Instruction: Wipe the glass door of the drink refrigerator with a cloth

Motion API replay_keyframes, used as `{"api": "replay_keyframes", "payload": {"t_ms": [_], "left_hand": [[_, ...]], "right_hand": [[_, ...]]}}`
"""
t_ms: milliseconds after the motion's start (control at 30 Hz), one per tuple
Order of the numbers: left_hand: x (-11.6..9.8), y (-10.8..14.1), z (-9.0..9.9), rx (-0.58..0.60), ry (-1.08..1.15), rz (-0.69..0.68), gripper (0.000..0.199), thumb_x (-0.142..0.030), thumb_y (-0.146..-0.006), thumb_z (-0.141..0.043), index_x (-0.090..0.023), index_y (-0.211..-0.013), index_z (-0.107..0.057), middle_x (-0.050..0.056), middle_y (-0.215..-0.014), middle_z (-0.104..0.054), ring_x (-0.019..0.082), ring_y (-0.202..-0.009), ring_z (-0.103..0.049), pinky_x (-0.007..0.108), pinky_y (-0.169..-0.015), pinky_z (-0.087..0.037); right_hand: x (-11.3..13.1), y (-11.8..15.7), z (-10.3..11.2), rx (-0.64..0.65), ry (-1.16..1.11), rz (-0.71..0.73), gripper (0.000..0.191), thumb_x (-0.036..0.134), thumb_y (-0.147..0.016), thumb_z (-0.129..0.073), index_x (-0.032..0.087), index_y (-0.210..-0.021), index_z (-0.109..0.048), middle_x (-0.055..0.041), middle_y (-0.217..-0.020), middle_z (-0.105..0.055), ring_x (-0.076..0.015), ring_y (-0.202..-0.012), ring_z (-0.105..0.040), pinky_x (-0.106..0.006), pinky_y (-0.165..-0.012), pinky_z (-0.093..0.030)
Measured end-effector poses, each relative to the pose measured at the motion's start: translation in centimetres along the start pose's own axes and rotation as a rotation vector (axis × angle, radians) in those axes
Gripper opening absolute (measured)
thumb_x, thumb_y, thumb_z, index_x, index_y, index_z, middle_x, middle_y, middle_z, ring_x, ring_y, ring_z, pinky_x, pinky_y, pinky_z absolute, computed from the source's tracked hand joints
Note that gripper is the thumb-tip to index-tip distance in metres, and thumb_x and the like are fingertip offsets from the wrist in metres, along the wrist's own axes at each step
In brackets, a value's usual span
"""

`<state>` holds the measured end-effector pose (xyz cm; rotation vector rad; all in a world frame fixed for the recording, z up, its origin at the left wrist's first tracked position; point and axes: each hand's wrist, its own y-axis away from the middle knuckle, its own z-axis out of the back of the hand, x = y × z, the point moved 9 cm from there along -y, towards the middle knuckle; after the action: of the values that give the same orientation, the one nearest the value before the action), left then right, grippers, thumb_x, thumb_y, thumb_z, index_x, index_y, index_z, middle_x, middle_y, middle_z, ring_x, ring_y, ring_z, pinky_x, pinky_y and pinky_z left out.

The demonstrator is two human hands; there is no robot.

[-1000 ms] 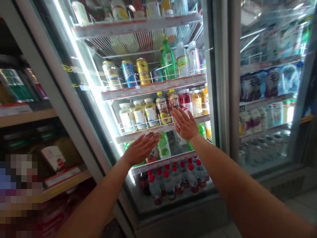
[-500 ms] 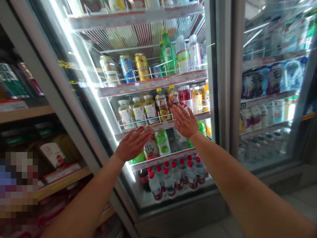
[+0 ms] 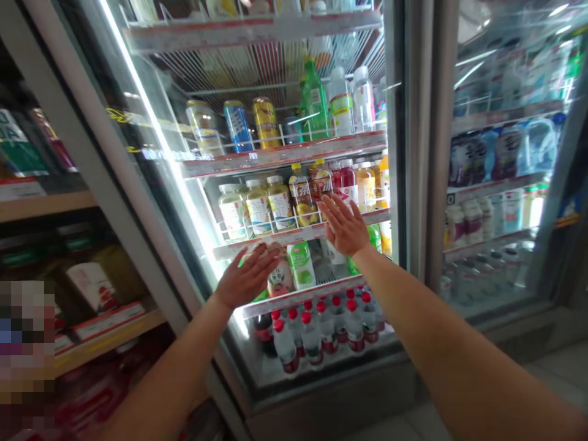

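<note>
Since a second ago, the left hand [image 3: 248, 275] has shifted leftward, farther from the right hand [image 3: 344, 226], uncovering more of a pink-labelled bottle [image 3: 279, 278] behind its fingertips. Both hands are flat with fingers extended, gripping nothing, perhaps because a glass door [image 3: 305, 118], suggested by reflected streaks, bars the way; whether they touch it cannot be told. The right hand partly hides brown tea bottles [image 3: 301, 195] with yellow caps, upright on a middle shelf [image 3: 296, 235], labels forward, probably for easy reading. Beside the pink-labelled bottle stands a green carton [image 3: 301, 264]; red-capped bottles [image 3: 313, 340] fill the bottom.
</note>
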<state>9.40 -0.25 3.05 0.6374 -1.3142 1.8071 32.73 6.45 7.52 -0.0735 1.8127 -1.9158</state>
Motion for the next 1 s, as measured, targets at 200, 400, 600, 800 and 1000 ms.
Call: {"api": "replay_keyframes", "payload": {"t_ms": [200,400,600,800,1000], "left_hand": [[6.4,-1.3,2.9,-0.228,-0.09,0.43,0.061,-0.016,-0.096,-0.064,-0.013,-0.154,-0.047,0.017,-0.161,-0.043,0.037,-0.158,-0.017,0.06,-0.129,-0.019],[-2.8,-2.7,-1.1,-0.001,0.045,-0.003,0.057,-0.019,-0.096,-0.061,-0.028,-0.151,-0.053,0.004,-0.156,-0.053,0.026,-0.157,-0.024,0.049,-0.132,-0.016],[5.1,-4.9,1.8,-0.203,-0.05,0.423,0.056,-0.021,-0.099,-0.061,-0.018,-0.154,-0.048,0.011,-0.164,-0.04,0.033,-0.159,-0.015,0.057,-0.131,-0.013],[-1.9,-5.3,-0.8,-0.104,0.001,0.153,0.055,-0.021,-0.096,-0.058,-0.02,-0.151,-0.052,0.007,-0.162,-0.043,0.028,-0.16,-0.008,0.051,-0.132,-0.014],[0.4,-6.5,-0.1,-0.056,-0.073,0.105,0.05,-0.025,-0.102,-0.057,-0.023,-0.152,-0.05,0.004,-0.161,-0.045,0.026,-0.16,-0.012,0.052,-0.133,-0.004]], "right_hand": [[0.1,0.0,0.2,-0.012,0.024,0.014,0.067,0.026,-0.106,-0.038,0.024,-0.167,-0.012,-0.0027,-0.166,-0.037,-0.0192,-0.157,-0.027,-0.044,-0.132,-0.01],[0.0,0.1,0.0,0.001,-0.012,-0.006,0.07,0.025,-0.105,-0.039,0.026,-0.168,-0.007,-0.0021,-0.167,-0.036,-0.0193,-0.157,-0.027,-0.044,-0.132,-0.008],[-0.2,0.1,-0.6,0.066,-0.028,-0.027,0.071,0.026,-0.105,-0.039,0.028,-0.167,-0.005,-0.0012,-0.169,-0.032,-0.0214,-0.158,-0.026,-0.048,-0.132,-0.013],[0.0,0.0,-0.1,0.008,0.001,-0.002,0.067,0.025,-0.106,-0.039,0.025,-0.167,-0.011,-0.0019,-0.167,-0.036,-0.0191,-0.158,-0.025,-0.045,-0.133,-0.007],[0.0,0.0,0.1,-0.007,0.007,0.004,0.071,0.026,-0.106,-0.039,0.025,-0.167,-0.004,-0.0025,-0.167,-0.035,-0.0202,-0.157,-0.027,-0.047,-0.132,-0.01]]}}
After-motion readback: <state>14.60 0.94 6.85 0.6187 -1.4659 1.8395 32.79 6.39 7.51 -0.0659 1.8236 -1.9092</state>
